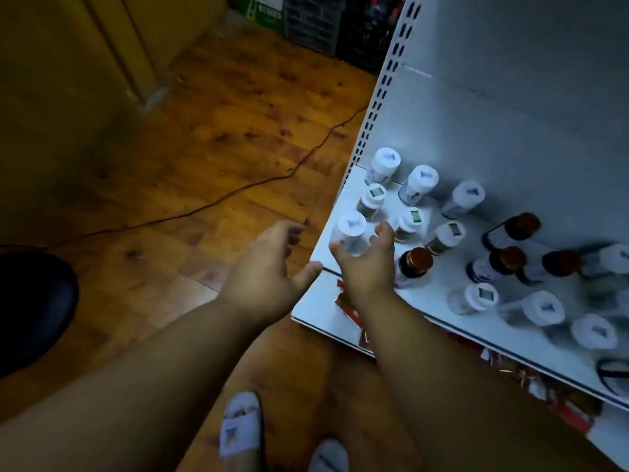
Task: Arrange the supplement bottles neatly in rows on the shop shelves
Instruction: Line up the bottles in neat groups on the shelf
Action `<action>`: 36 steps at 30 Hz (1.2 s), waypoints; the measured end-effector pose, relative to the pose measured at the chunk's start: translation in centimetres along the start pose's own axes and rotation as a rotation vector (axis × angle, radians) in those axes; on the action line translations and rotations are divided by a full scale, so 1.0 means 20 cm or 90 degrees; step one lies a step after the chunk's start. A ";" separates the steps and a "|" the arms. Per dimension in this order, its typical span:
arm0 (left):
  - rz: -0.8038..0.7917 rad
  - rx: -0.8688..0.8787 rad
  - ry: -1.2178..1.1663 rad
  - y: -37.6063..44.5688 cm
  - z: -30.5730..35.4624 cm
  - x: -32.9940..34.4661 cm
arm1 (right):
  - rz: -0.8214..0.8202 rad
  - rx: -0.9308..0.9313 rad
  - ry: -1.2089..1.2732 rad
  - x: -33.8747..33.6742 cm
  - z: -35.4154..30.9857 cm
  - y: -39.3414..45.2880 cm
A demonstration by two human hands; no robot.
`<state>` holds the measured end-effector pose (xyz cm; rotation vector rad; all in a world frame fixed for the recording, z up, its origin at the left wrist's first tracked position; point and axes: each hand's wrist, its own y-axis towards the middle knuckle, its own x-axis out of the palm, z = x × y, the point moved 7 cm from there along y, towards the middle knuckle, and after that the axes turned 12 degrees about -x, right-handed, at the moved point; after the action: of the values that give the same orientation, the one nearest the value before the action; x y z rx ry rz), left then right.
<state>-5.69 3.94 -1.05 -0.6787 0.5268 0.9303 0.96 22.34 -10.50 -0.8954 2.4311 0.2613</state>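
A white metal shelf (442,284) on the right carries several supplement bottles. White-capped ones stand in loose rows at its left end, with a brown-capped dark bottle (413,264) just right of my right hand. My right hand (366,264) is wrapped around a white-capped clear bottle (350,233) at the shelf's front left corner. My left hand (272,270) hovers open beside the shelf's left edge, thumb touching the corner, holding nothing. More dark bottles (510,233) and white-capped bottles (541,310) stand scattered and blurred further right.
Wooden floor lies to the left with a thin cable (211,206) running across it. A dark round stool (34,311) sits at the left edge. Crates (316,22) stand at the back. A lower shelf with red packets (350,308) juts out below. My slippered feet (240,427) are underneath.
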 end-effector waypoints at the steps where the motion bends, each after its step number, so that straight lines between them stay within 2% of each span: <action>1: -0.003 0.006 -0.005 0.02 -0.03 0.03 | 0.015 -0.028 0.013 0.02 0.00 0.03; 4: -0.023 -0.010 -0.024 0.08 -0.16 0.16 | 0.013 -0.055 0.052 0.07 0.02 0.09; 9: -0.025 -0.007 -0.141 0.10 -0.21 0.26 | -0.001 -0.074 0.101 0.02 -0.01 0.06; 12: -0.052 -0.017 -0.186 0.00 -0.14 0.23 | -0.001 -0.024 0.196 -0.11 -0.11 -0.05; 19: -0.131 0.003 -0.268 -0.61 0.33 -0.18 | -0.087 0.079 0.411 -0.62 -0.75 -0.54; 22: -0.171 0.017 -0.256 -0.91 0.56 -0.39 | -0.101 0.084 0.445 -0.90 -1.07 -0.77; 27: -0.222 0.130 -0.164 -1.24 0.85 -0.72 | -0.051 0.017 0.420 -1.33 -1.52 -1.03; 29: -0.235 0.181 -0.121 -1.33 0.94 -0.81 | -0.017 -0.011 0.464 -1.46 -1.64 -1.10; 32: -0.267 0.241 -0.075 -1.46 1.06 -0.88 | 0.041 -0.019 0.542 -1.63 -1.77 -1.20; 36: -0.300 0.306 -0.100 -1.64 1.23 -0.90 | 0.082 -0.023 0.613 -1.85 -1.85 -1.31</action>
<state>16.35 -1.80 37.47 -0.2678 0.4034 0.3855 26.26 9.62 40.63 -1.0313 3.3747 -0.1295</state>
